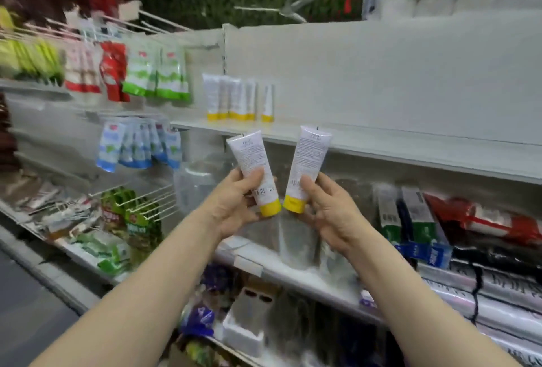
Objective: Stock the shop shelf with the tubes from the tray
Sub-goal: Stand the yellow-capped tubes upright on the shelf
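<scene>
Head camera shows left hand (234, 202) gripping one tube (254, 171) and right hand (328, 205) gripping another tube (308, 167), caps down, below the shelf (381, 144) where more tubes (234, 100) stand.

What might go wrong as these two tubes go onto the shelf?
1. The row of tubes on the shelf stands on narrow caps, packed close; a bump from a new tube might topple several.
2. Both hands are full, left hand with the left tube, right hand with the right tube, so neither can steady the row.
</scene>
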Demonstrator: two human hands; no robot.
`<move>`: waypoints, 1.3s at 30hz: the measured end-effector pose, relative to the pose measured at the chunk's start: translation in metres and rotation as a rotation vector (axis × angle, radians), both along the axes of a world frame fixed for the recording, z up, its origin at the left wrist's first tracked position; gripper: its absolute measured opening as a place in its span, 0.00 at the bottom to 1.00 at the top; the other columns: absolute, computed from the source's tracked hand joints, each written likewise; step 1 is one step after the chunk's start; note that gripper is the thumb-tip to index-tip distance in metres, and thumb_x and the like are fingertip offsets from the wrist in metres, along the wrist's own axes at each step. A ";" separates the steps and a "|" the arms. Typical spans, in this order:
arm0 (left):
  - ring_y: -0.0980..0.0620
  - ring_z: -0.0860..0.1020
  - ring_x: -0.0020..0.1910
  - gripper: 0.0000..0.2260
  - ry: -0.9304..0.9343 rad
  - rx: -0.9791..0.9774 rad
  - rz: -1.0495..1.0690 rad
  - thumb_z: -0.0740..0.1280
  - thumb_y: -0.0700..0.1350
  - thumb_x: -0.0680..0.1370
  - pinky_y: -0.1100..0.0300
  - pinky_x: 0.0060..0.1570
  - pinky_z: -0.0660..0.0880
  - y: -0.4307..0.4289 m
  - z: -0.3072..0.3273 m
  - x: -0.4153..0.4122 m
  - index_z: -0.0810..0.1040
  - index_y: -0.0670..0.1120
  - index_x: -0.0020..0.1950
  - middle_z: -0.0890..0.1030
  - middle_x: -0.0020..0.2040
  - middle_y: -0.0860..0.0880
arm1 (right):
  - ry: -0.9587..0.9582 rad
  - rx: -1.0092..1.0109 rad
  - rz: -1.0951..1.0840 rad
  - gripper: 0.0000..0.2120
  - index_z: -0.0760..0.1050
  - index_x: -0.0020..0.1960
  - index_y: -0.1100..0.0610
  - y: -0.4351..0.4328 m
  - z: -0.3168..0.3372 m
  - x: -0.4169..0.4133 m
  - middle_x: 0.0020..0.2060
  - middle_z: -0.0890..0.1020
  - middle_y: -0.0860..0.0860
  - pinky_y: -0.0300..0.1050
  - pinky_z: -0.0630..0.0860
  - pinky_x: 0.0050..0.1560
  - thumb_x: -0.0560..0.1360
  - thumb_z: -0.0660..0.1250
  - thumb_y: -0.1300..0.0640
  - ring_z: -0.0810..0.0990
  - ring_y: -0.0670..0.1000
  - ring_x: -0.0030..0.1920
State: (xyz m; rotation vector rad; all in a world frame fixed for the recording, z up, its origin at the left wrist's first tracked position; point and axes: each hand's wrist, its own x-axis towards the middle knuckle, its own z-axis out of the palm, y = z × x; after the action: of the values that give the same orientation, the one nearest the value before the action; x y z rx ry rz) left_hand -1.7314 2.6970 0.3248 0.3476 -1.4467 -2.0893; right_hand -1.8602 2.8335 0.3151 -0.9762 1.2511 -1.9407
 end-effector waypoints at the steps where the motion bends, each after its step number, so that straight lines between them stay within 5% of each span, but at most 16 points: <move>1: 0.43 0.80 0.52 0.09 0.004 -0.019 -0.007 0.65 0.46 0.80 0.33 0.55 0.73 -0.016 0.018 -0.008 0.73 0.50 0.60 0.82 0.56 0.42 | 0.013 -0.029 -0.008 0.20 0.75 0.65 0.56 -0.014 0.016 -0.006 0.57 0.83 0.57 0.53 0.80 0.49 0.75 0.69 0.53 0.83 0.55 0.53; 6: 0.46 0.78 0.46 0.10 0.013 -0.104 0.108 0.64 0.42 0.81 0.38 0.48 0.76 -0.094 0.102 -0.052 0.73 0.51 0.61 0.80 0.50 0.48 | 0.068 -0.120 -0.034 0.15 0.76 0.63 0.58 -0.076 0.093 -0.034 0.55 0.84 0.55 0.55 0.82 0.50 0.77 0.67 0.57 0.84 0.54 0.53; 11: 0.45 0.78 0.46 0.09 -0.097 -0.206 0.172 0.67 0.33 0.75 0.42 0.48 0.77 -0.172 0.141 -0.083 0.76 0.46 0.50 0.81 0.47 0.45 | 0.097 -0.085 -0.119 0.15 0.77 0.63 0.59 -0.143 0.132 -0.065 0.55 0.84 0.55 0.53 0.82 0.51 0.77 0.70 0.57 0.83 0.53 0.52; 15: 0.45 0.80 0.48 0.11 -0.167 -0.299 0.260 0.72 0.35 0.73 0.44 0.50 0.79 -0.226 0.143 -0.101 0.78 0.41 0.54 0.83 0.52 0.43 | 0.065 -0.022 -0.198 0.16 0.76 0.63 0.59 -0.194 0.139 -0.082 0.56 0.84 0.56 0.51 0.82 0.47 0.76 0.70 0.62 0.83 0.53 0.50; 21: 0.49 0.81 0.52 0.15 -0.201 -0.485 0.332 0.76 0.40 0.71 0.51 0.56 0.77 -0.293 0.133 -0.130 0.78 0.48 0.55 0.83 0.53 0.50 | 0.059 0.069 -0.359 0.18 0.75 0.63 0.60 -0.250 0.141 -0.106 0.55 0.84 0.54 0.47 0.81 0.43 0.74 0.72 0.65 0.83 0.53 0.51; 30: 0.51 0.81 0.48 0.14 -0.293 -0.780 0.271 0.79 0.48 0.68 0.53 0.54 0.77 -0.357 0.115 -0.159 0.79 0.49 0.50 0.83 0.48 0.51 | 0.249 0.357 -0.642 0.11 0.78 0.53 0.58 -0.324 0.146 -0.129 0.54 0.83 0.55 0.57 0.78 0.57 0.73 0.74 0.59 0.82 0.56 0.52; 34: 0.52 0.80 0.47 0.13 -0.261 -0.850 0.231 0.78 0.48 0.70 0.56 0.49 0.76 -0.372 0.113 -0.160 0.79 0.49 0.49 0.83 0.48 0.52 | 0.364 0.478 -0.744 0.11 0.79 0.54 0.59 -0.351 0.145 -0.132 0.45 0.81 0.52 0.40 0.69 0.33 0.73 0.74 0.58 0.75 0.47 0.38; 36: 0.53 0.80 0.47 0.14 -0.248 -0.891 0.226 0.77 0.49 0.69 0.57 0.47 0.76 -0.376 0.111 -0.160 0.78 0.49 0.50 0.82 0.48 0.52 | 0.392 0.537 -0.799 0.09 0.78 0.51 0.57 -0.362 0.143 -0.135 0.40 0.78 0.49 0.39 0.66 0.31 0.73 0.74 0.58 0.74 0.47 0.36; 39: 0.52 0.79 0.48 0.16 -0.228 -0.939 0.240 0.77 0.50 0.69 0.57 0.48 0.75 -0.379 0.108 -0.157 0.77 0.48 0.52 0.81 0.48 0.52 | 0.412 0.578 -0.870 0.11 0.75 0.49 0.55 -0.376 0.141 -0.138 0.46 0.80 0.51 0.41 0.71 0.39 0.71 0.75 0.58 0.78 0.51 0.44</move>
State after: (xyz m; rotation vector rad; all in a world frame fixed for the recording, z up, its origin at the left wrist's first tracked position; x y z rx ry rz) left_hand -1.8887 2.3180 0.4326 0.3485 -2.1948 -1.0299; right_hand -1.9977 2.4574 0.4561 -0.5626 2.6169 -1.7589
